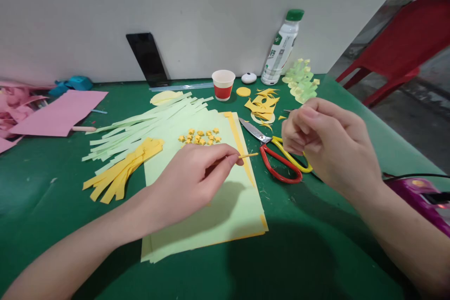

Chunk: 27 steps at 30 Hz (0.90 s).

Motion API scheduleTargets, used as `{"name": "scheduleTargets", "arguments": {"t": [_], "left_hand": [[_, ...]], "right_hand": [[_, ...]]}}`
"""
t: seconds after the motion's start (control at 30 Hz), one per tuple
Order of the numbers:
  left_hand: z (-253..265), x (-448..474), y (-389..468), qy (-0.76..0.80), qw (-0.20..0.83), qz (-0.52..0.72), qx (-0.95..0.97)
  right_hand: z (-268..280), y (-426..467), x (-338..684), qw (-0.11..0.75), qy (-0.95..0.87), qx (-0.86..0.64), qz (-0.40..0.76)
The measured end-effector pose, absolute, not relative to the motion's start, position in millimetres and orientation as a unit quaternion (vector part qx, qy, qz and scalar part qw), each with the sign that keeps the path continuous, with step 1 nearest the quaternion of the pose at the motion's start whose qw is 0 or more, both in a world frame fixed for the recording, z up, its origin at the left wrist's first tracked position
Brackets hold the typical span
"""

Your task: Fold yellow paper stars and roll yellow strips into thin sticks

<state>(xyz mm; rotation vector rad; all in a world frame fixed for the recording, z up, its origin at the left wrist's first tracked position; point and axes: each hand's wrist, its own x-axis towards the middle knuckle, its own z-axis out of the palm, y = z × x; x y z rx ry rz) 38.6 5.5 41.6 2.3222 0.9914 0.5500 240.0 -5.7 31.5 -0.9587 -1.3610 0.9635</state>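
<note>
Between the thumb and fingers of my left hand (197, 168) is a thin yellow paper strip (250, 155), seen nearly edge-on and pointing right. This hand is over a stack of pale green paper sheets (211, 218). My right hand (330, 145) is raised to the right of it with curled fingers; whatever they may hold is hidden. Several small folded yellow paper stars (200, 137) lie on the sheets just beyond my left hand. Scissors with red and yellow handles (281, 164) lie partly open between the hands, their blades pointing away to the left.
Yellow strips (123, 171) and light green strips (140, 126) lie left. Behind are a paper cup (223, 85), a white case (249, 78), yellow scraps (263, 103), a leaning bottle (281, 49) and a phone (147, 58). Pink paper (63, 112) is far left, a purple device (422, 197) right.
</note>
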Motion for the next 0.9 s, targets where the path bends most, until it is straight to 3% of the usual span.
{"name": "scheduleTargets", "arguments": {"t": [0.3,0.9], "left_hand": [[43.1,38.7,4.2,0.372,0.285,0.201,0.860],[43.2,37.3,5.8,0.364,0.297,0.205,0.859]], "right_hand": [[31.4,-3.7,241.2,0.536,-0.588,-0.419,0.438],[36.5,-1.2,241.6,0.541,-0.564,-0.379,0.496]]}}
